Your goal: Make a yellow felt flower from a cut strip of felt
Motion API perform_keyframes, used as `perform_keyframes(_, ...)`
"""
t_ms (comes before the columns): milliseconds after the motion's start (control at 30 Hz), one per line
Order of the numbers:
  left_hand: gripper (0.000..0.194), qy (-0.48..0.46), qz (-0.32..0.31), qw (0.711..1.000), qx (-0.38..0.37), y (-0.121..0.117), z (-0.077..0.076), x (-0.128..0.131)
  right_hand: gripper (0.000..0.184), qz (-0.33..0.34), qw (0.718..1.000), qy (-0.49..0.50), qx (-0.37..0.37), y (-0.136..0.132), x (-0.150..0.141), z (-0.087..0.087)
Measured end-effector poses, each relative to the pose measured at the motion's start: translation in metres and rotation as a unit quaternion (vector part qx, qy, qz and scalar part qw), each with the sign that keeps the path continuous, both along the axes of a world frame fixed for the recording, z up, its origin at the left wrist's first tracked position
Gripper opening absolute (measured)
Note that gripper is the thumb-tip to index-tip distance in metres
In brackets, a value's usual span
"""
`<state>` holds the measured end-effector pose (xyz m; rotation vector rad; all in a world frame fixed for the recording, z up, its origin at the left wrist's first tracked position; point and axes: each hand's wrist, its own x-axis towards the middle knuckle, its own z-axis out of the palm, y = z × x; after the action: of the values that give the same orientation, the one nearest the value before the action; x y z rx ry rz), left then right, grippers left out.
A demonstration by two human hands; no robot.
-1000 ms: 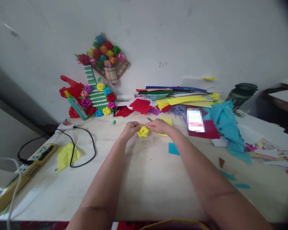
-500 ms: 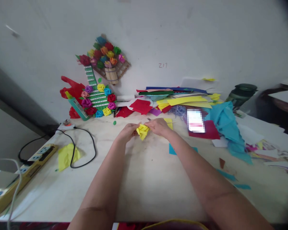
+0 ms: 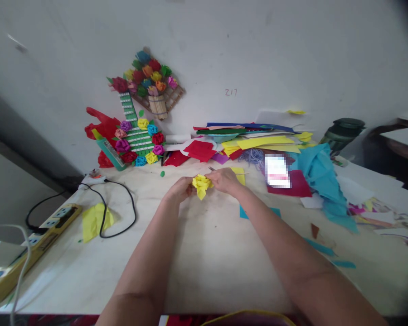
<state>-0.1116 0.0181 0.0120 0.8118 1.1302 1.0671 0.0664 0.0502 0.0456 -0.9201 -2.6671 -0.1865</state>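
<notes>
A yellow crepe-paper flower [image 3: 201,185] with folded petals is held just above the middle of the table. My left hand [image 3: 182,189] grips it from the left side, fingers closed and partly hidden behind the petals. On the right, my right hand [image 3: 225,180] pinches the flower's edge between thumb and fingers. The tip of a small grey metal tool shows by the right knuckles; I cannot tell whether that hand holds it. Just beyond the right hand lie a yellow paper square [image 3: 238,174] and a thin stick.
Paper sheets [image 3: 268,144] pile along the wall beside a flower-covered guitar craft [image 3: 139,138] and a glue bottle [image 3: 110,153]. At right are a phone [image 3: 278,172], blue crepe paper [image 3: 321,170] and a dark bottle [image 3: 342,136]. A power strip [image 3: 51,237] and black cable lie left.
The yellow flower has turned slightly and looks fuller, with its lower petal shifted a little left. My left hand has edged left; both hands still hold the flower.
</notes>
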Motion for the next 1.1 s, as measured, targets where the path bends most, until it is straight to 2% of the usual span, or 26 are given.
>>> perform_keyframes(333, 0.018, -0.067, 0.001, 0.995, -0.068, -0.002, 0.003, 0.002, 0.026, -0.008, 1.0, -0.017, -0.007, 0.002, -0.001, -0.003)
perform_keyframes(600, 0.019, -0.116, -0.019, 0.991, -0.064, -0.002, 0.0, 0.0, 0.026, 0.001, 1.0, -0.011, 0.011, 0.002, -0.002, -0.005)
perform_keyframes(767, 0.019, -0.101, -0.01, 0.993, -0.059, -0.002, 0.001, 0.003, 0.026, 0.0, 1.0, -0.007, -0.005, 0.005, -0.002, -0.007)
perform_keyframes(900, 0.015, -0.032, -0.007, 0.999, 0.007, -0.004, 0.001, 0.002, 0.027, 0.005, 1.0, -0.003, -0.03, 0.007, 0.001, -0.005)
perform_keyframes(1000, 0.013, 0.01, -0.019, 0.996, 0.085, -0.006, 0.002, 0.001, 0.028, 0.017, 0.999, 0.0, -0.034, 0.007, 0.003, -0.001)
perform_keyframes(1100, 0.016, 0.041, -0.02, 0.992, 0.121, -0.007, 0.005, 0.0, 0.03, 0.021, 0.999, -0.004, -0.036, 0.006, 0.005, 0.007)
